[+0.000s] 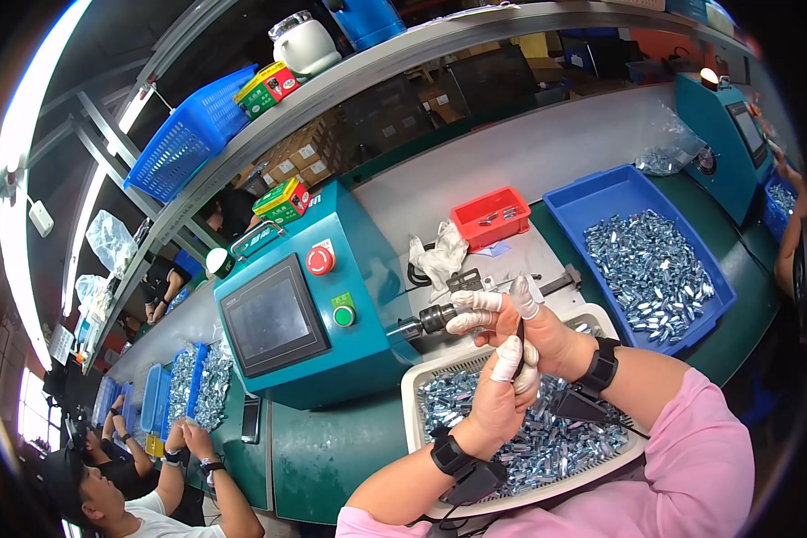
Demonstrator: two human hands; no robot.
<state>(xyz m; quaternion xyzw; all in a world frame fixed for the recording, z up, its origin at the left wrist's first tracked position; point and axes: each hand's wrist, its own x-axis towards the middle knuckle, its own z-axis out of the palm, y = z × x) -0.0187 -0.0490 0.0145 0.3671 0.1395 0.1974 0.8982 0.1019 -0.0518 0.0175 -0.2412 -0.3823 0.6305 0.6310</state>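
Observation:
Both my hands meet over a cream basket (pixel 412 403) heaped with small shiny metal parts (pixel 556 448), with white covers on several fingertips. My left hand (pixel 504 394) is closed, thumb against fingers; a slim dark thing (pixel 521 339) shows beside the thumb, its kind unclear. My right hand (pixel 547 339) is just above, fingers bent toward the dark chuck (pixel 437 317) of the teal machine (pixel 368 269). Whatever its fingertips hold is hidden. Whether they touch the chuck I cannot tell.
A blue tray (pixel 565 202) of similar metal parts stands right; a red bin (pixel 489 220) with a few parts lies behind the chuck, beside a white cloth (pixel 439 258). A phone (pixel 251 421) rests left of the machine. Another person's hands (pixel 188 438) work at far left.

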